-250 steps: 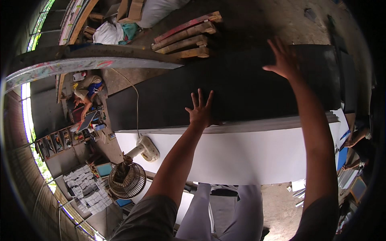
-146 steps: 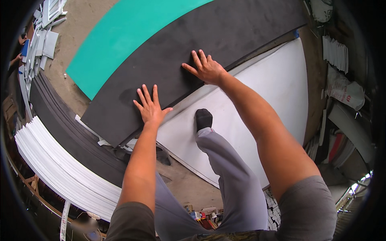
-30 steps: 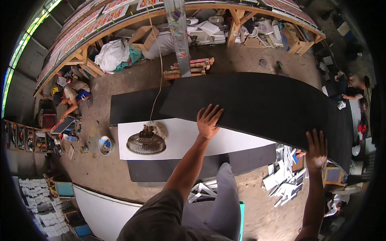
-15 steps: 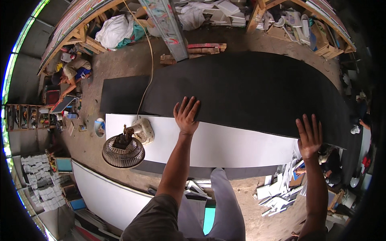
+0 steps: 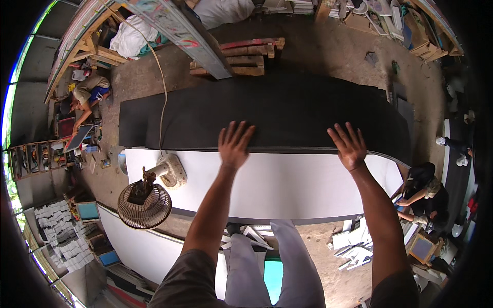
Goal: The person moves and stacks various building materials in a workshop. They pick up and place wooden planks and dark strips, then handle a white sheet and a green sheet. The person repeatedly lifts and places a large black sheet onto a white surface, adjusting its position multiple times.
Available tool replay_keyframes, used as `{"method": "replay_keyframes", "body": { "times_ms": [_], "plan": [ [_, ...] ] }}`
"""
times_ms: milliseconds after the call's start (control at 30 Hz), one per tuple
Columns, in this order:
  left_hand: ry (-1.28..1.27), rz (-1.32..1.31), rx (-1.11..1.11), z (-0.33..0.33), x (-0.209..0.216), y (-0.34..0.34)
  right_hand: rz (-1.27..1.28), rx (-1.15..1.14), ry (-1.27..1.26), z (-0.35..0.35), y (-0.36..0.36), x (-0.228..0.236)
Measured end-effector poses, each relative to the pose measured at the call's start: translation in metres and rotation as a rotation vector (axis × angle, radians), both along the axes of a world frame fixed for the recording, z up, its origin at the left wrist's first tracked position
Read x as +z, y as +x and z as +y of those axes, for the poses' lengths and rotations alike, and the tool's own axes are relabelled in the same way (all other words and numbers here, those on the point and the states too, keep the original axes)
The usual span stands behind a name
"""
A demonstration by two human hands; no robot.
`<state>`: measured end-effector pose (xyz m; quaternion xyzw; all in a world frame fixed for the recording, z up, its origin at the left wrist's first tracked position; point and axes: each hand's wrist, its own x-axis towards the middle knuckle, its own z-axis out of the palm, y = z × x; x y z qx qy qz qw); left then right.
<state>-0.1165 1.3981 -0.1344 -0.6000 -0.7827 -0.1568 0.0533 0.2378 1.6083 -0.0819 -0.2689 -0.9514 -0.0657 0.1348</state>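
A large black sheet (image 5: 287, 113) lies across the work surface, its near edge running left to right under my hands. My left hand (image 5: 236, 146) rests on it near that edge, flat, with the fingers pointing away from me. To the right, my right hand (image 5: 350, 148) lies along the same edge with its fingers spread. Neither hand grips anything. On the near side a long white sheet (image 5: 287, 182) shows beside the black one. An old fan (image 5: 145, 203) with a wire cage and a dusty base stands at the white sheet's left end.
A cord (image 5: 163, 92) runs from the fan over the black sheet. Beyond stand a metal post (image 5: 179, 36) and wooden blocks (image 5: 244, 64). White offcuts (image 5: 354, 244) litter the floor at right. One person (image 5: 90, 97) crouches at far left, another (image 5: 426, 197) at right.
The black sheet has swung from a slant to lie nearly straight, uncovering more of the white sheet's right end. My right hand has moved left, closer to my left hand.
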Motion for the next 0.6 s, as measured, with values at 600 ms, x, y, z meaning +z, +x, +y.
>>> {"method": "replay_keyframes", "body": {
  "times_ms": [600],
  "plan": [
    [-0.358,-0.026,-0.116,-0.018,-0.029,-0.043,-0.293,-0.07,-0.35,0.01,0.024,-0.062]
  ]
}}
